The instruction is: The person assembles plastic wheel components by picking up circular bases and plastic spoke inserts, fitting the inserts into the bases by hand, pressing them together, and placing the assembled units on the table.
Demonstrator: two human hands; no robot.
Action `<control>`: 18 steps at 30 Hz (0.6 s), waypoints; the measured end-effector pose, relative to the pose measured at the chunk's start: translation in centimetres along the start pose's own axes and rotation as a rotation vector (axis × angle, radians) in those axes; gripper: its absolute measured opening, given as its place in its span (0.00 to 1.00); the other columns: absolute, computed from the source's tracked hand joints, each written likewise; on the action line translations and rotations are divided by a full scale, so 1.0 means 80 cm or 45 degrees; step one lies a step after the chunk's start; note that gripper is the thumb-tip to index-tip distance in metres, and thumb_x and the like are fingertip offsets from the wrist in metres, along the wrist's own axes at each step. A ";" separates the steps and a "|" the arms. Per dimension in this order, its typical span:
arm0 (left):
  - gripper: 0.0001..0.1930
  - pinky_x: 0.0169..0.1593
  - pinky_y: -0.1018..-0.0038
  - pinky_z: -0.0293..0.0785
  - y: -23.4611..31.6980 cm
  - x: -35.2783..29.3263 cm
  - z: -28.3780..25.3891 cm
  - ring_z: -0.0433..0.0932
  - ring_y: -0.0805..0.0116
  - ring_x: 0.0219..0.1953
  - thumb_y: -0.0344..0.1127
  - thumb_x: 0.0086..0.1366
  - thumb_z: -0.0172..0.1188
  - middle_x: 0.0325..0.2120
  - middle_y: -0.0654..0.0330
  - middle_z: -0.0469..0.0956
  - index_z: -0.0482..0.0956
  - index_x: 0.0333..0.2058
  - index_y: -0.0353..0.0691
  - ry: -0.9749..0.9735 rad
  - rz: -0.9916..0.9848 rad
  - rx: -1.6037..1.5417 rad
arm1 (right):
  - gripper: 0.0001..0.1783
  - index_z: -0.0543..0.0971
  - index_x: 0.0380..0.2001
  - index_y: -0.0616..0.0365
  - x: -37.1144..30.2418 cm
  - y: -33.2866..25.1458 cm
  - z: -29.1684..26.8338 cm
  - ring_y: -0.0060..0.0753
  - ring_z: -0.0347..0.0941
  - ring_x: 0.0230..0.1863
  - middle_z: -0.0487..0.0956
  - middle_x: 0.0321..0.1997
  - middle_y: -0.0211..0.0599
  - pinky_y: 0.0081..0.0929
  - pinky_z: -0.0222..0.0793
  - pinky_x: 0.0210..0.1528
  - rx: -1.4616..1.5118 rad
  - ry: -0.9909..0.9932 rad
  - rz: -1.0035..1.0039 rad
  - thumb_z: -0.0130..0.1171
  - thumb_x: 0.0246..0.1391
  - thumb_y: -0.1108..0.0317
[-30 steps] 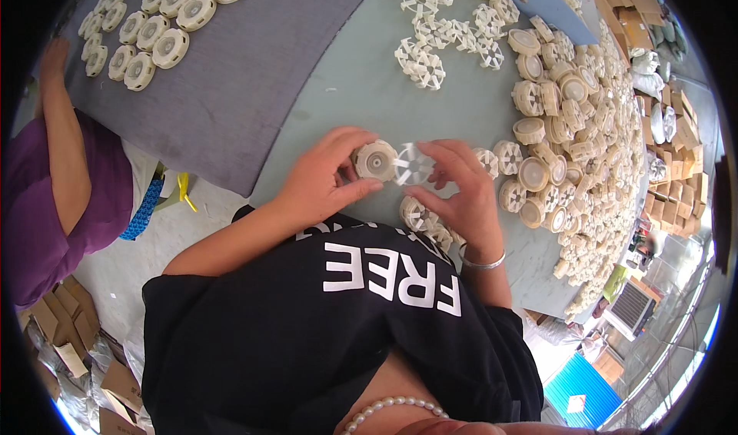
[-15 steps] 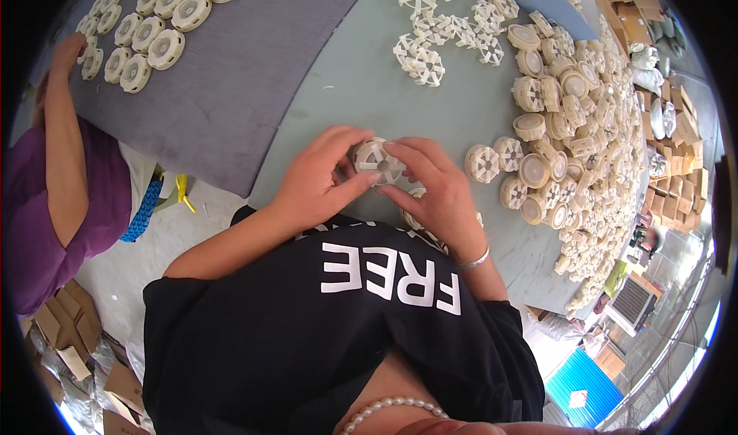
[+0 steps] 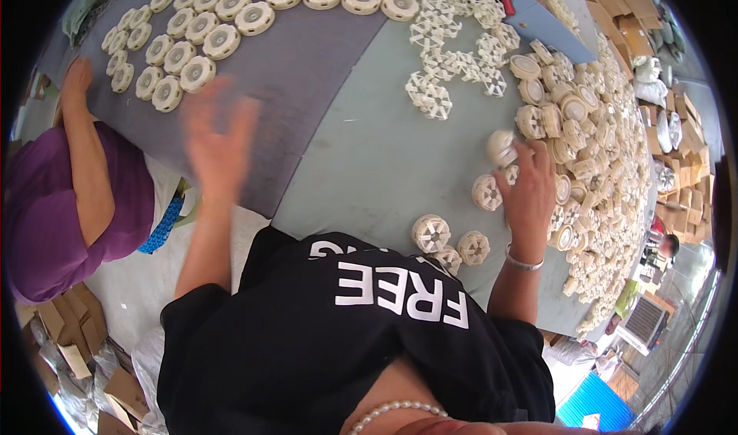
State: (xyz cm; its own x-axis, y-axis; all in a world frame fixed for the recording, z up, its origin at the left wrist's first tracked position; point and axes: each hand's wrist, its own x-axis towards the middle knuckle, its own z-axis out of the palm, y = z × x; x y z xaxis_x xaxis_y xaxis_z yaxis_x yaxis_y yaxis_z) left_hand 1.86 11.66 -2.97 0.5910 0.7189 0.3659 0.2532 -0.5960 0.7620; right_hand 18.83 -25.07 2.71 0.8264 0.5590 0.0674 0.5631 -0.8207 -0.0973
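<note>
My left hand [image 3: 219, 139] is raised over the grey part of the table, blurred, its fingers apart with nothing visible in them. Just beyond its fingertips sits a round cream plastic housing [image 3: 198, 74], at the near end of rows of similar ones. On the right, my right hand [image 3: 532, 185] has its thumb and fingers closed on a round cream plastic part [image 3: 502, 149], slightly blurred, at the edge of a heap. Beside that hand lies a slotted round part [image 3: 487, 193]. Close to my shirt rest a few more slotted round parts [image 3: 431, 234], one partly hidden.
A large heap of round cream parts [image 3: 588, 158] covers the table's right side. White spoked pieces [image 3: 430, 95] lie at the far middle, near a blue-grey bin [image 3: 550, 24]. A co-worker in a purple top [image 3: 73, 204] reaches over the table's left end.
My hands have separated; they were together around a spoked round part. The left has swung out to the left, and the right has moved right to the heap and taken a round part.
</note>
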 end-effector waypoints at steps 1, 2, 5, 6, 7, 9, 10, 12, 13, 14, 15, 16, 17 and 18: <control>0.24 0.64 0.60 0.64 -0.042 0.032 -0.021 0.71 0.53 0.59 0.41 0.63 0.69 0.53 0.49 0.77 0.78 0.53 0.35 0.187 0.062 0.279 | 0.27 0.79 0.51 0.53 0.009 0.000 -0.006 0.48 0.75 0.55 0.76 0.56 0.42 0.41 0.73 0.54 0.071 0.081 0.007 0.73 0.46 0.65; 0.28 0.65 0.57 0.63 -0.092 0.054 -0.044 0.70 0.47 0.61 0.48 0.64 0.68 0.56 0.46 0.74 0.76 0.56 0.35 0.342 0.171 0.503 | 0.27 0.79 0.52 0.53 0.020 -0.001 -0.007 0.50 0.73 0.57 0.76 0.57 0.45 0.42 0.72 0.57 0.146 0.163 0.002 0.73 0.46 0.65; 0.33 0.66 0.56 0.62 -0.182 0.092 -0.057 0.68 0.45 0.63 0.55 0.64 0.65 0.59 0.42 0.71 0.75 0.59 0.36 0.423 0.006 0.707 | 0.31 0.77 0.56 0.53 0.063 -0.048 0.029 0.52 0.72 0.60 0.73 0.61 0.44 0.42 0.71 0.59 0.572 0.015 -0.115 0.73 0.47 0.63; 0.34 0.67 0.56 0.61 -0.191 0.098 -0.055 0.67 0.45 0.64 0.57 0.65 0.64 0.60 0.40 0.69 0.74 0.60 0.37 0.318 0.019 0.632 | 0.33 0.76 0.57 0.52 0.076 -0.060 0.039 0.52 0.72 0.60 0.71 0.63 0.43 0.42 0.71 0.59 0.573 0.046 -0.184 0.73 0.47 0.62; 0.35 0.67 0.55 0.61 -0.194 0.101 -0.052 0.66 0.45 0.65 0.58 0.65 0.63 0.61 0.39 0.68 0.74 0.61 0.38 0.212 0.032 0.557 | 0.33 0.76 0.57 0.52 0.088 -0.059 0.054 0.52 0.72 0.60 0.71 0.63 0.43 0.42 0.71 0.59 0.571 0.054 -0.172 0.73 0.47 0.62; 0.34 0.67 0.54 0.60 -0.173 0.096 -0.032 0.65 0.45 0.65 0.58 0.65 0.63 0.61 0.39 0.67 0.75 0.61 0.41 0.103 0.119 0.614 | 0.37 0.74 0.58 0.51 0.100 -0.051 0.078 0.52 0.72 0.60 0.69 0.65 0.43 0.43 0.71 0.59 0.529 0.108 -0.323 0.75 0.43 0.63; 0.33 0.68 0.53 0.60 -0.158 0.087 -0.025 0.65 0.45 0.66 0.58 0.65 0.63 0.62 0.39 0.67 0.75 0.61 0.43 0.016 0.184 0.696 | 0.37 0.74 0.58 0.51 0.100 -0.052 0.075 0.52 0.72 0.60 0.69 0.65 0.43 0.43 0.71 0.59 0.535 0.109 -0.331 0.75 0.43 0.63; 0.30 0.68 0.53 0.59 -0.123 0.066 -0.010 0.64 0.43 0.66 0.56 0.65 0.64 0.64 0.41 0.65 0.77 0.61 0.47 -0.011 0.129 0.638 | 0.38 0.75 0.58 0.51 0.085 -0.050 0.058 0.51 0.72 0.59 0.69 0.64 0.44 0.43 0.71 0.59 0.524 -0.219 -0.339 0.77 0.40 0.66; 0.29 0.68 0.53 0.59 -0.104 0.057 -0.002 0.64 0.43 0.66 0.54 0.65 0.64 0.64 0.41 0.65 0.77 0.60 0.48 -0.076 0.160 0.556 | 0.38 0.75 0.58 0.51 0.073 -0.050 0.052 0.51 0.72 0.59 0.69 0.64 0.44 0.43 0.71 0.59 0.519 -0.221 -0.338 0.77 0.40 0.66; 0.28 0.68 0.53 0.59 -0.084 0.043 0.005 0.63 0.42 0.66 0.52 0.65 0.65 0.65 0.42 0.64 0.77 0.60 0.49 -0.138 0.185 0.478 | 0.38 0.75 0.57 0.51 0.059 -0.049 0.048 0.52 0.72 0.58 0.69 0.63 0.44 0.44 0.72 0.58 0.575 -0.275 -0.332 0.77 0.39 0.68; 0.27 0.68 0.53 0.59 -0.062 0.030 0.014 0.62 0.42 0.66 0.51 0.65 0.65 0.65 0.43 0.64 0.77 0.60 0.49 -0.202 0.203 0.458 | 0.38 0.75 0.56 0.51 0.045 -0.049 0.043 0.52 0.73 0.57 0.70 0.62 0.44 0.44 0.72 0.58 0.632 -0.330 -0.320 0.77 0.38 0.69; 0.26 0.68 0.53 0.59 -0.043 0.014 0.022 0.62 0.42 0.67 0.49 0.65 0.65 0.65 0.43 0.63 0.78 0.60 0.49 -0.263 0.218 0.439 | 0.38 0.75 0.56 0.51 0.031 -0.049 0.037 0.52 0.73 0.57 0.70 0.62 0.44 0.44 0.72 0.58 0.631 -0.338 -0.322 0.77 0.38 0.69; 0.27 0.68 0.53 0.58 -0.023 -0.003 0.027 0.61 0.42 0.67 0.48 0.64 0.66 0.66 0.44 0.62 0.77 0.60 0.49 -0.344 0.244 0.409 | 0.37 0.75 0.57 0.50 0.019 -0.050 0.030 0.50 0.73 0.55 0.70 0.62 0.42 0.42 0.73 0.57 0.548 -0.306 -0.306 0.75 0.40 0.70; 0.27 0.69 0.53 0.58 -0.004 -0.017 0.035 0.60 0.43 0.68 0.47 0.63 0.66 0.66 0.45 0.61 0.77 0.61 0.50 -0.433 0.276 0.370 | 0.35 0.76 0.58 0.50 0.008 -0.048 0.023 0.48 0.74 0.53 0.70 0.62 0.41 0.40 0.73 0.56 0.463 -0.271 -0.276 0.73 0.42 0.71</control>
State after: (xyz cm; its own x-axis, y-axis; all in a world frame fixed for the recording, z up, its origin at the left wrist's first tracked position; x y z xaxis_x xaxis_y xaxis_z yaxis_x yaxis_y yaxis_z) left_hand 3.10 9.88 -5.21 0.8577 0.4389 0.2678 0.2712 -0.8287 0.4896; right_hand 17.21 -21.34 1.26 0.6501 0.7560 -0.0764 0.6554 -0.6088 -0.4471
